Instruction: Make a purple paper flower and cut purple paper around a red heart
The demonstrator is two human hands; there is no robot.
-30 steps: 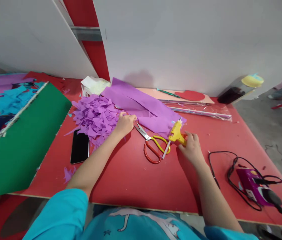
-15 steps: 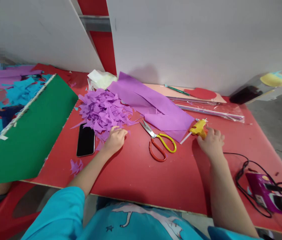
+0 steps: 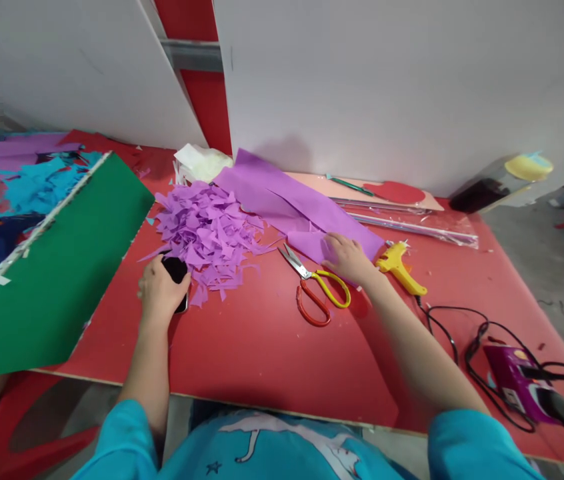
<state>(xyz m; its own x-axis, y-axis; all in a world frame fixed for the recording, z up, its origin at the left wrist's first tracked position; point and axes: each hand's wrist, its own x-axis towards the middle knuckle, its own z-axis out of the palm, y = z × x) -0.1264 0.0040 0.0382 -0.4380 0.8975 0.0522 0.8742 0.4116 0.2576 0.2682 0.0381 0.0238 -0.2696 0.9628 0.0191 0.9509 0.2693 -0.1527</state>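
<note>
My left hand (image 3: 161, 288) is closed around the sides of a black smartphone (image 3: 176, 270) lying on the red table. The phone's top end touches a heap of cut purple scraps (image 3: 207, 223). Fingers stretched out, my right hand (image 3: 346, 259) rests over the folded edge of a purple sheet (image 3: 292, 197); its fingertips partly blend with the sheet. Between my hands lie scissors (image 3: 318, 287) with one red and one yellow handle, blades apart. A yellow glue gun (image 3: 402, 268) lies to the right of my right hand, its cord running toward me.
A green board (image 3: 62, 273) covers the table's left side, beside blue scraps (image 3: 37, 183). At the right sits a purple power box (image 3: 517, 380) with tangled black cords. Clear-wrapped sticks (image 3: 412, 229), a green pen (image 3: 352, 185) and a dark bottle (image 3: 482, 193) stand or lie along the back.
My left hand has moved from beside the purple heap left onto the phone. The right hand has let go of the glue gun and moved left to the purple sheet.
</note>
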